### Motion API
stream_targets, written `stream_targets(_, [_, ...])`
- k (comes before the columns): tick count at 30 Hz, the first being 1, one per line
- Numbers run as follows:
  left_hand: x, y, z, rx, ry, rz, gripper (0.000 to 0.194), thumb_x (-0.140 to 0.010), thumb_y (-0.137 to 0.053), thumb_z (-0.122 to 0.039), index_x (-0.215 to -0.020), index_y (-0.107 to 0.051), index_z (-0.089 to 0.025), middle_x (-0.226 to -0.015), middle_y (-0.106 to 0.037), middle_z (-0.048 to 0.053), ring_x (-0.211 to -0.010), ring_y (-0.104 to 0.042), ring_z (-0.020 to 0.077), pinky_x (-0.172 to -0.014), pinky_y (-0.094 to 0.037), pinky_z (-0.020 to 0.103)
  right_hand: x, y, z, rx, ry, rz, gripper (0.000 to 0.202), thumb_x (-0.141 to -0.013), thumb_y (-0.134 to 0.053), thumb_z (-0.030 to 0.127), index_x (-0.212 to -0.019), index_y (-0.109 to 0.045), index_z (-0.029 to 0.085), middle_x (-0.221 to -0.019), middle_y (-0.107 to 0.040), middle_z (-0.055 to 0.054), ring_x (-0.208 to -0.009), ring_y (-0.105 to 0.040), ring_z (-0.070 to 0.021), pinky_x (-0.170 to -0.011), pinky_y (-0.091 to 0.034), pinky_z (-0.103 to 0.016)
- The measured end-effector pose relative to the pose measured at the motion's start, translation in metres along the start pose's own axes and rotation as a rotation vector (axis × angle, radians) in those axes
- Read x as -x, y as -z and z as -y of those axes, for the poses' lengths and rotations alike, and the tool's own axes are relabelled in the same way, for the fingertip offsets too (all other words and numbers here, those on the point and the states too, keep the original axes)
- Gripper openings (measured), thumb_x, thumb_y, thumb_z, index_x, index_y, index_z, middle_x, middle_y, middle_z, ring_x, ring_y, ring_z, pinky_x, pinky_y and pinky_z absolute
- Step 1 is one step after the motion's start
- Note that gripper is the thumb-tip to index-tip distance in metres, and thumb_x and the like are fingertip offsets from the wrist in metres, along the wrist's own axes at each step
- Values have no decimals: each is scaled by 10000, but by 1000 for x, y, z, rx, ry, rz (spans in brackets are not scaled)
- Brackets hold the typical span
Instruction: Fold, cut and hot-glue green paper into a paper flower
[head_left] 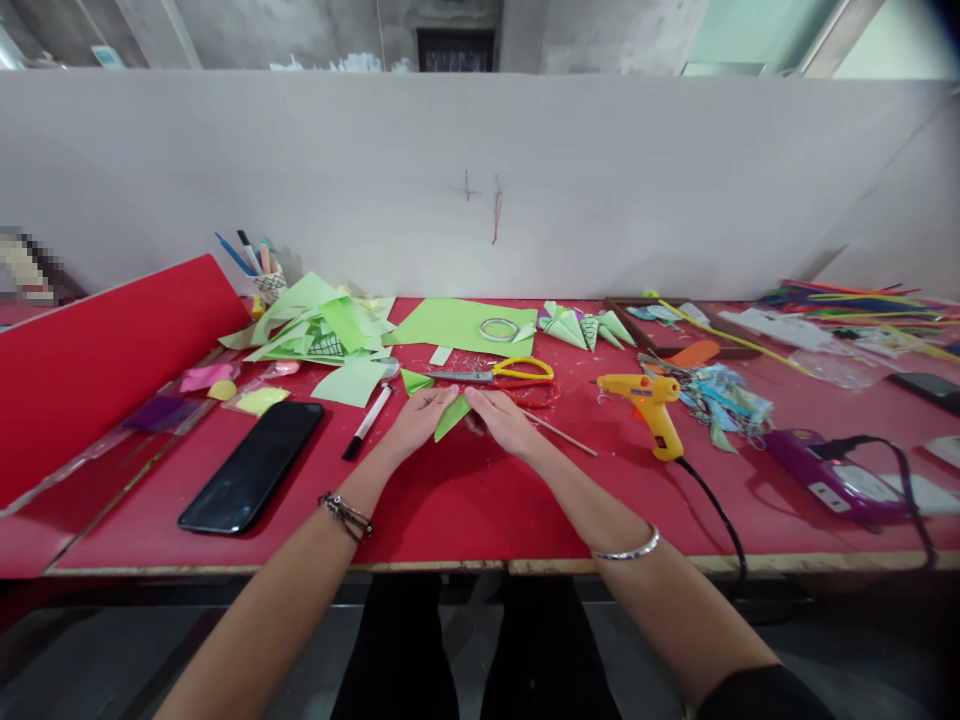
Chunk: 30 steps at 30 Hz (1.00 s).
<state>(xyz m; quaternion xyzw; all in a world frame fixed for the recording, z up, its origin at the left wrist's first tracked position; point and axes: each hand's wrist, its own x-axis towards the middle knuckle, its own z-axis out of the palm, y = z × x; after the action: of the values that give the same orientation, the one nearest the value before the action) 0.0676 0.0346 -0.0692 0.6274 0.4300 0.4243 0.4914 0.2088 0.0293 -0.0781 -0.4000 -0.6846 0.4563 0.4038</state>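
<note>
Between my two hands is a small piece of green paper (451, 418), folded or curled, just above the red table. My left hand (421, 418) pinches its left side, and a green corner sticks out beyond those fingers. On the other side, my right hand (501, 416) has its fingers closed on the paper's right edge. Scissors with yellow and red handles (523, 372) lie right behind the hands. A thin stick (559, 433) rests beside my right hand. To the left of my left hand lies a white marker with a black cap (367, 422).
A black phone (253, 467) lies at left, near a pile of green paper scraps (322, 325). Folded green cones (566, 328) stand at the back. On the right are a yellow glue gun (651, 405) with its cord and a purple power strip (832, 475).
</note>
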Motion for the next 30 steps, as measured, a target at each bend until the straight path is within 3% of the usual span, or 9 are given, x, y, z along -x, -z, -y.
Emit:
stream_targets(3, [0, 0, 0, -2, -18, -9, 357, -703, -511, -430, -496, -489, -140, -452, -484, -29, -440, -409, 81, -461, -313, 214, 0, 0, 0, 5, 7, -17, 523, -791, -310, 575, -504, -444, 159, -434, -426, 20, -421, -394, -73, -457, -308, -218])
stream_targets(7, [1, 0, 1, -101, -1, 221, 396, -749, -448, -451, -510, -501, -139, -377, -411, -42, -370, -361, 66, -430, -278, 212, -3, 1, -3, -18, 11, -100, 520, -801, -300, 558, -503, -453, 160, -430, -429, 19, -403, -375, -74, -435, -292, -221])
stream_targets(9, [1, 0, 0, -145, 1, 257, 396, -751, -445, -458, -513, -476, -143, -379, -404, -48, -368, -355, 61, -426, -272, 205, -5, 2, -5, -35, -1, -179, 497, -799, -315, 546, -504, -437, 165, -438, -435, 20, -407, -379, -76, -434, -293, -221])
stream_targets(14, [0, 0, -3, -124, -36, 23, 409, -761, -432, -466, -500, -376, -156, -409, -354, -64, -397, -316, 51, -436, -258, 193, -6, 4, -3, -61, 25, -191, 441, -795, -365, 483, -497, -434, 167, -442, -417, 32, -410, -371, -67, -437, -291, -213])
stream_targets(19, [-3, 0, -4, 63, -54, -154, 375, -719, -509, -444, -516, -380, -156, -418, -320, -72, -397, -278, 40, -423, -228, 187, -2, 3, 3, -115, 11, 15, 419, -784, -382, 447, -502, -478, 154, -419, -419, 36, -394, -376, -60, -424, -278, -205])
stream_targets(21, [-3, 0, -4, 122, -39, -128, 360, -691, -543, -442, -529, -399, -155, -407, -288, -82, -382, -251, 35, -408, -205, 186, -1, 3, 4, -123, -4, 70, 452, -786, -368, 468, -479, -468, 152, -415, -432, 30, -395, -386, -59, -433, -287, -206])
stream_targets(25, [-2, -1, -4, 165, -3, 1, 333, -667, -572, -434, -559, -437, -150, -403, -279, -88, -367, -219, 29, -382, -156, 188, 1, 2, 6, -88, -65, 6, 510, -770, -350, 538, -425, -399, 165, -353, -380, 43, -351, -344, -52, -410, -267, -210])
stream_targets(30, [-2, 0, -1, 174, -26, 8, 340, -664, -579, -442, -560, -442, -149, -388, -294, -87, -363, -249, 30, -382, -173, 189, 1, 2, 7, -49, -91, 10, 511, -723, -393, 591, -436, -386, 168, -350, -369, 54, -341, -332, -47, -387, -238, -205])
